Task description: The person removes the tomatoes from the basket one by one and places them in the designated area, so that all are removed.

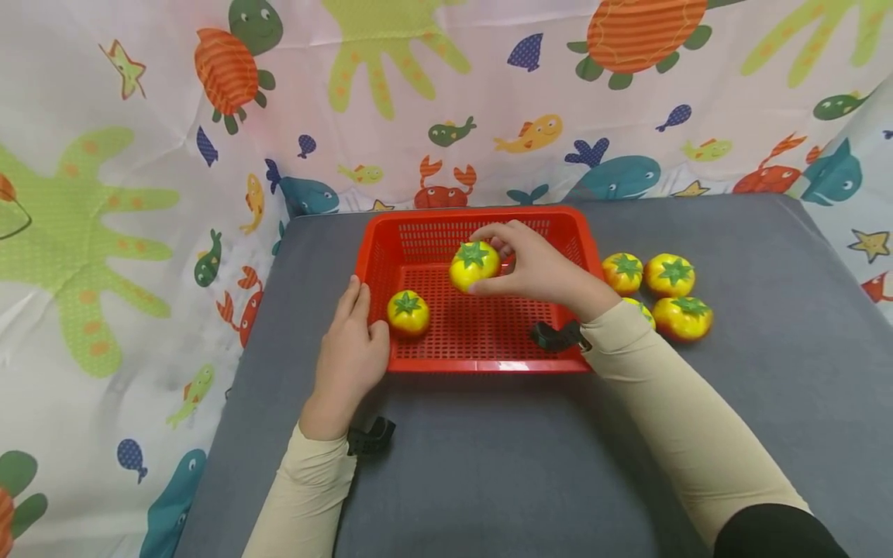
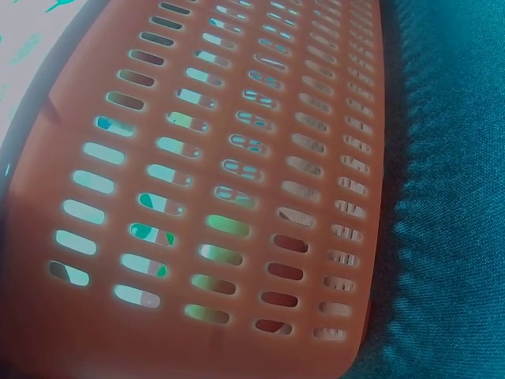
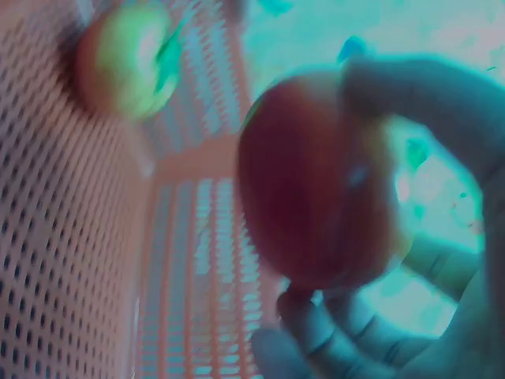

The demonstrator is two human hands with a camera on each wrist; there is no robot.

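Note:
In the head view my right hand (image 1: 526, 267) holds a yellow toy tomato (image 1: 474, 266) with a green star-shaped top, fingers and thumb curled round its sides, above the floor of a red plastic basket (image 1: 481, 366). The right wrist view shows the held tomato (image 3: 316, 181) from its red underside. A second tomato (image 1: 408, 314) sits inside the basket near its left wall. My left hand (image 1: 351, 349) rests at the basket's left side, its fingers straight along the rim. Only the slotted outer wall (image 2: 197, 347) and grey cloth appear in the left wrist view.
Several more tomatoes (image 1: 675, 275) stand grouped on the grey table (image 1: 488, 465) right of the basket, one partly hidden by the right sleeve. A curtain (image 1: 391, 147) printed with sea animals hangs behind and to the left. Each wrist bears a black strap (image 1: 371, 435).

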